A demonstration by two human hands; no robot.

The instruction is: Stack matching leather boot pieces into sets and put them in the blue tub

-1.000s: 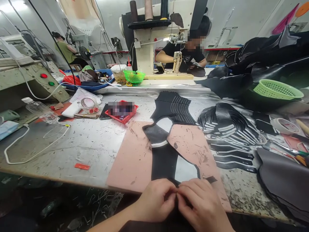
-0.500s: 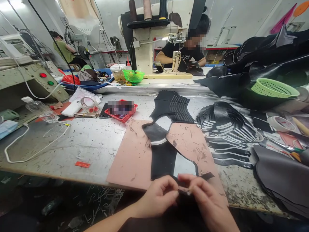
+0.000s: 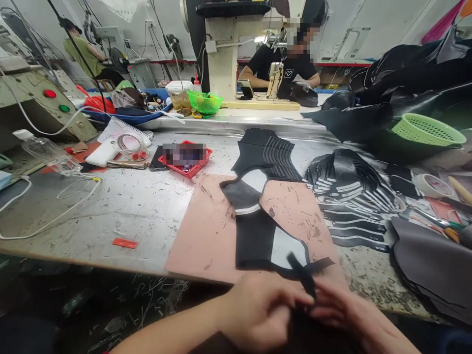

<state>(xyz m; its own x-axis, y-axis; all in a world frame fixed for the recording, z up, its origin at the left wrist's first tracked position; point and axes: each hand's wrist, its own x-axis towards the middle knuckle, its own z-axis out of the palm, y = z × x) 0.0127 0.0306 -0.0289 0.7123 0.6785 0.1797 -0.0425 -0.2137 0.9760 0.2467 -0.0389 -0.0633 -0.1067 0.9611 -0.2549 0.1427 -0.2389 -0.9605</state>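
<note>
My left hand (image 3: 260,312) is closed at the table's front edge, fingertips pinched on a narrow black strip (image 3: 301,274). The strip's free end sticks up toward the pieces behind it. Against the same strip, from the other side, press the fingers of my right hand (image 3: 350,309); they are slightly smeared by motion. Just beyond the hands lies a flat black cut piece (image 3: 254,241) with a pale grey patch and a white band. Another dark strip end (image 3: 321,265) sticks out at its lower right corner. Dark material below my hands is too dim to make out.
Under the piece is a pink board (image 3: 199,226). Stacked black pieces (image 3: 265,152) lie behind it, striped black strips (image 3: 350,182) and brown-grey sheets (image 3: 431,265) to the right. A red basket (image 3: 190,169) stands left. A sewing machine (image 3: 221,64) and a seated person are beyond.
Both hands have shifted slightly, the right one further right. The black strip now points up between them. The whole view has tilted a little downward.
</note>
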